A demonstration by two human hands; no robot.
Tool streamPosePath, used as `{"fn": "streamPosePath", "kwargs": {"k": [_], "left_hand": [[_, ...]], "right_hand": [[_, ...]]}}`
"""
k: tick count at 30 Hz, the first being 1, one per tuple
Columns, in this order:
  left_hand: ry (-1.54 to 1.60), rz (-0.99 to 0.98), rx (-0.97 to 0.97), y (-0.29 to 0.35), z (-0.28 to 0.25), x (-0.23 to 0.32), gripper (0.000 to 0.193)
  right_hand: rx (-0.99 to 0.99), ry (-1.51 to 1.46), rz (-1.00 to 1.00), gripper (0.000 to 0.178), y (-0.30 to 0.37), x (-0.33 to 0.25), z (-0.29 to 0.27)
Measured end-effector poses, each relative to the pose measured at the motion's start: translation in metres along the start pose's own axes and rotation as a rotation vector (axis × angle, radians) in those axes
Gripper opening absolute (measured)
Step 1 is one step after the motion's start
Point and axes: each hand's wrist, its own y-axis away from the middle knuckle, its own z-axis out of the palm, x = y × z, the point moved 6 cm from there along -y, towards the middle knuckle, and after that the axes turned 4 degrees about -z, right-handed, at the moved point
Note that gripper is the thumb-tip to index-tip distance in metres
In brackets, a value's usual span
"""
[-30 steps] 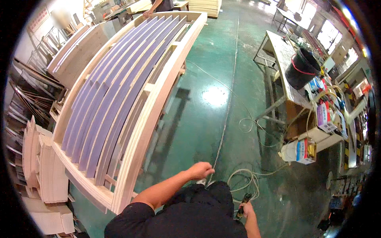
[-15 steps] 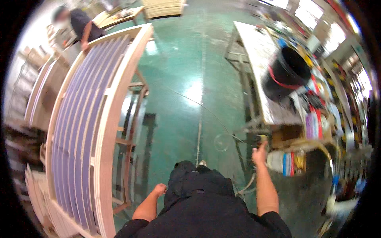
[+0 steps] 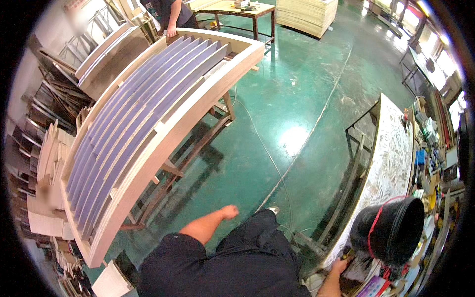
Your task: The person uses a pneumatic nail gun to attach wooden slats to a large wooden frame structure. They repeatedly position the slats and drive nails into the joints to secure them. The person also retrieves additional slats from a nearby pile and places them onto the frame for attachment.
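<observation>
One left grip [image 3: 229, 212], one right grip [image 3: 339, 266] near one bucket [image 3: 363, 227] (black).

a pale stack of boards [image 3: 308, 20] sits on the green floor [image 3: 287, 94], near a brown-legged table [image 3: 264, 10] bearing small items. a thin light line [image 3: 330, 99] crosses the floor. a red band [image 3: 377, 225] rings a black bucket [image 3: 362, 228].

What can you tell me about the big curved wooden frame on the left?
The frame looks like pale bare wood, with thick bowed rails. Inside run parallel curved slats, purplish-grey with pale edges. It sits raised above the green floor on a dark stand, slanting away; a co-worker's hand rests at its far end.
</observation>
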Motion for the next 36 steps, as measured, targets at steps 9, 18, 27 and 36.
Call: {"fn": "streamPosePath", "kwargs": {"k": [9, 18, 27, 36], "left_hand": [[0.282, 0.314, -0.132, -0.111, -0.097, 0.339, 0.031], [-0.106, -0.006, -0.253, -0.129, -0.023, 0.296, 0.027], [-0.088, -0.136, -0.293, -0.145, -0.015, 0.457, 0.028], [0.097, 0.836, -0.06, 0.004, 0.006, 0.792, 0.013]], "right_hand": [[0.208, -0.133, -0.059, 0.093, 0.011, 0.054, 0.038], [0.529, -1.457, 0.414, 0.042, -0.023, 0.068, -0.133], [0.191, -0.759, -0.374, 0.023, -0.122, -0.086, -0.45], [-1.172, 0.529, -0.47, 0.043, -0.197, -0.132, -0.164]]}}
